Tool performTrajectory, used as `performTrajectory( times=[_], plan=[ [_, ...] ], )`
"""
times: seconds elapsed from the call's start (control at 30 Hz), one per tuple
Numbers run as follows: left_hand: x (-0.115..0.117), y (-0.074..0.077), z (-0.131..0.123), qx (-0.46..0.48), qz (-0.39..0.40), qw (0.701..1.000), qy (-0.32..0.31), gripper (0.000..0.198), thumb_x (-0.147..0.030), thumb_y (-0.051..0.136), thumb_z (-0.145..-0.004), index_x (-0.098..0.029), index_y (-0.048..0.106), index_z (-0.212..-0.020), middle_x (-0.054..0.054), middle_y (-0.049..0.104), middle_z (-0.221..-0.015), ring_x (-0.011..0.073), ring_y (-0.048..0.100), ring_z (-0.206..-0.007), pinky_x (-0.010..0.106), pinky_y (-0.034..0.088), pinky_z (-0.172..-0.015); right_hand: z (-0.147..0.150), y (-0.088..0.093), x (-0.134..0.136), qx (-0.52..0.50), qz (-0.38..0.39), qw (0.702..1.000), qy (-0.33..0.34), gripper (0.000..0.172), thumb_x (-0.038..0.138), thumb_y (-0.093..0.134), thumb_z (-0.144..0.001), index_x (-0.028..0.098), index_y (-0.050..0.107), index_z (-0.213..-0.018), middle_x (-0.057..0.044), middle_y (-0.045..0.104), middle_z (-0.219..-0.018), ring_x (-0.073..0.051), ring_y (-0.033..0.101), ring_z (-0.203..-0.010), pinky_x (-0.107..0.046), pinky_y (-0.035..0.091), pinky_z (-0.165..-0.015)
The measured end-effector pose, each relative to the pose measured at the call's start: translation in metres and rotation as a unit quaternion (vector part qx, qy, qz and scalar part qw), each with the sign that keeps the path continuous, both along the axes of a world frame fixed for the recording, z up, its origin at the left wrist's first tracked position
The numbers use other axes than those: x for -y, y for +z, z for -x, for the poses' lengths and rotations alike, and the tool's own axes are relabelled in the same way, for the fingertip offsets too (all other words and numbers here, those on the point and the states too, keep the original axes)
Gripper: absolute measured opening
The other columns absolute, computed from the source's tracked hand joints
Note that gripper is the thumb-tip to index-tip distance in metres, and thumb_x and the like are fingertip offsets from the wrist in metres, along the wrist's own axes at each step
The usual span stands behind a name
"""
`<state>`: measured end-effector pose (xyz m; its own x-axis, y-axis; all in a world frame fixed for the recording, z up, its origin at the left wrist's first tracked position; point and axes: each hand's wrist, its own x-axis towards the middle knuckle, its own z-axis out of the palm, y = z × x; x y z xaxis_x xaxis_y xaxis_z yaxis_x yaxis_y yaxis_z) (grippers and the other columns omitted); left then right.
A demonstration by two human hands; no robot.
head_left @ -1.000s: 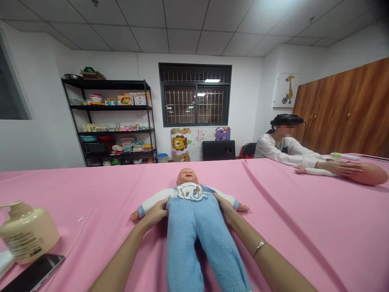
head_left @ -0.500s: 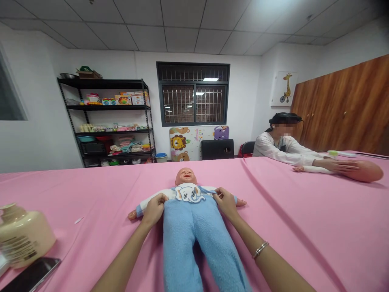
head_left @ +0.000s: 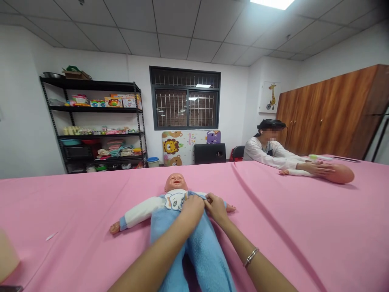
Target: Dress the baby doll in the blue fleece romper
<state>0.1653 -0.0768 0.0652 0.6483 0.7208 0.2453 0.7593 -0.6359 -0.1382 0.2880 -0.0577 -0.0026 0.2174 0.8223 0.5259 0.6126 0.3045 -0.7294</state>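
Both hands had moved together onto the doll's (head_left: 179,227) chest; left hand (head_left: 192,206) and right hand (head_left: 216,207) pinched the bib strap, overalls already on, strap not fastened

head-worn view, facing across table (head_left: 304,227)

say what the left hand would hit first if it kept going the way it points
The left hand points up the doll's chest, so it would probably meet the elephant bib first, then the doll's head.
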Motion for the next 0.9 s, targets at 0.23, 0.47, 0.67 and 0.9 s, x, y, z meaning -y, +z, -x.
performTrajectory(
  times=[0.23,0.47,0.67,0.9],
  plan=[
    [-0.014,-0.023,0.009,0.095,-0.127,0.985,0.074,0.042,0.000,0.033,-0.082,-0.004,0.047,-0.121,0.020,0.055,-0.109,0.0251,0.051,-0.107,0.039,0.041,-0.093,-0.016,-0.001,0.007,0.267,0.062,0.957,-0.092,0.036,0.009,0.051,-0.066,0.019,0.057,-0.100,-0.009,0.059,-0.096,-0.024,0.050,-0.095,-0.031,0.033,-0.078],
    [-0.010,-0.030,0.016,0.079,-0.135,0.988,0.014,0.062,0.000,0.033,-0.080,-0.012,0.021,-0.139,0.018,0.052,-0.118,0.0231,0.054,-0.103,0.034,0.043,-0.089,-0.057,-0.013,0.010,0.239,0.244,0.925,-0.167,0.043,0.034,0.055,-0.069,0.011,0.053,-0.106,-0.018,0.054,-0.104,-0.036,0.049,-0.099,-0.047,0.036,-0.082],
    [-0.006,-0.026,0.018,0.059,-0.100,0.993,-0.017,0.066,0.001,0.032,-0.078,-0.010,0.012,-0.141,0.011,0.062,-0.087,0.0220,0.060,-0.081,0.032,0.048,-0.074,-0.055,-0.012,0.008,0.094,0.133,0.969,-0.189,0.046,0.023,0.051,-0.068,0.018,0.049,-0.113,-0.017,0.031,-0.128,-0.030,0.049,-0.106,-0.039,0.043,-0.080],
    [-0.008,-0.028,0.016,0.049,-0.094,0.994,0.011,0.063,-0.001,0.034,-0.080,-0.012,0.017,-0.139,0.011,0.061,-0.088,0.0225,0.062,-0.074,0.031,0.050,-0.063,-0.035,0.003,0.003,-0.158,-0.082,0.979,-0.102,0.069,0.028,0.056,-0.064,0.019,0.035,-0.130,-0.014,0.016,-0.139,-0.028,0.031,-0.125,-0.033,0.049,-0.084]
  ],
)
